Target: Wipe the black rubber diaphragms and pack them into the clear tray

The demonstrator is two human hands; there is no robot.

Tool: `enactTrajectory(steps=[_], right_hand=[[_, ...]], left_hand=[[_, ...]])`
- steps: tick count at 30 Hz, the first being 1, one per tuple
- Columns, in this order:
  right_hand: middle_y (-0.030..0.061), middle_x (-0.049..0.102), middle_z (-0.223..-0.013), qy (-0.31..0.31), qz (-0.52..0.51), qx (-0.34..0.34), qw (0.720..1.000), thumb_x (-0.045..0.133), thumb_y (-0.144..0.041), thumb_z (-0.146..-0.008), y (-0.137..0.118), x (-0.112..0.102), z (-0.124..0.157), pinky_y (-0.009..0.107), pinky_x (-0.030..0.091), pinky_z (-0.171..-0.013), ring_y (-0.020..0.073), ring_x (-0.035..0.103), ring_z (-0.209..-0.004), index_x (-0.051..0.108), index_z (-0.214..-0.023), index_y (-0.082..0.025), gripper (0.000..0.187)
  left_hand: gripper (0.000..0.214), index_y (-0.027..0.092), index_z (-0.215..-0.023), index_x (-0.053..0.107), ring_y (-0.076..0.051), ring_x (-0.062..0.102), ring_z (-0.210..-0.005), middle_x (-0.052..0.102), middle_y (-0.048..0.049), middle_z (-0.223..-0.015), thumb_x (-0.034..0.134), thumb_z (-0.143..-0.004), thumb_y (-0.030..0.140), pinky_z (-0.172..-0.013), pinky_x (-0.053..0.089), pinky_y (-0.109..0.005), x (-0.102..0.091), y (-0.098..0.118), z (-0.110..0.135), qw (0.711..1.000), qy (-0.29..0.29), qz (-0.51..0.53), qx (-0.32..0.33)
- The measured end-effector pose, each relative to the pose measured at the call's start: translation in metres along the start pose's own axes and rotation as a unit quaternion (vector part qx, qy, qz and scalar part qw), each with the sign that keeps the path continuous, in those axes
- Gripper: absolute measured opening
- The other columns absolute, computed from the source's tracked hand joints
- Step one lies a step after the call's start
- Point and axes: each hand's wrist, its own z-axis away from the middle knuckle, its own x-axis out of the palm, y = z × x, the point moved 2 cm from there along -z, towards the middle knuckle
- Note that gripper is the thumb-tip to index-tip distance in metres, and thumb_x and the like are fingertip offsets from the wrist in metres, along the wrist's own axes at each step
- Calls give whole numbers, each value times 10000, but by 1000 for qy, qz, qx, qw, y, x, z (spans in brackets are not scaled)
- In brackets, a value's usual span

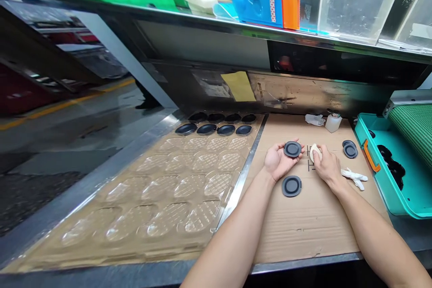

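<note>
My left hand [278, 160] grips a black rubber disc [292, 149], my right hand [328, 166] clutches a white cloth wad [315, 153] (another disc [291, 186] lies on the cardboard [313, 234]).

This is a factory workshop: a steel-edged workbench [337, 261] topped with flat brown cardboard [303, 229] carries a clear plastic blister tray [162, 198] and rows of identical round black rubber parts [206, 129], beside a teal plastic bin [381, 180] and a green ribbed conveyor belt [415, 135], above a grey floor with a yellow painted line [67, 103].
</note>
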Motion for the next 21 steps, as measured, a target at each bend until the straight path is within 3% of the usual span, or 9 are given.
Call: enactTrajectory(steps=[4,10,15,18,21], right_hand=[[87,754,-1054,-11,17,-2,1000,399,-462,-1025,0,1,-2,330,444,-746,277,706,-924,560,-1307,-275,375],[86,715,-1190,-2,17,-15,1000,414,-422,-1021,1,0,-1,336,450,-767,274,685,-1003,579,-1260,-263,331],[105,693,-1211,-6,27,-31,999,417,-397,-1027,0,2,-3,347,462,-825,271,651,-1074,587,-1271,-240,336],[140,670,-1248,-5,38,-36,999,460,-416,-1014,5,-15,-5,363,457,-894,285,615,-1151,581,-1313,-199,389],[147,661,-1266,-9,59,-42,997,478,-413,-999,22,-47,0,360,444,-925,294,597,-1180,613,-1288,-180,395]], left_hand=[[469,51,-1354,566,-264,724,-1009,684,-258,-1206,352,-1032,316,-776,610,-326,5,-1,4,1000,-15,11,-21],[598,-18,-1298,600,-171,725,-712,718,-277,-1132,268,-1065,422,-577,585,-220,4,1,5,999,-6,4,-43],[635,-23,-1252,620,-175,720,-642,749,-259,-996,251,-1065,459,-525,573,-220,2,1,4,999,1,-3,-54],[672,-19,-1182,641,-198,739,-672,748,-253,-952,237,-1060,504,-545,586,-234,3,0,4,998,7,-9,-54],[673,-6,-1160,637,-251,765,-817,728,-275,-1048,267,-1048,544,-619,617,-274,2,-2,2,998,9,-18,-54]])
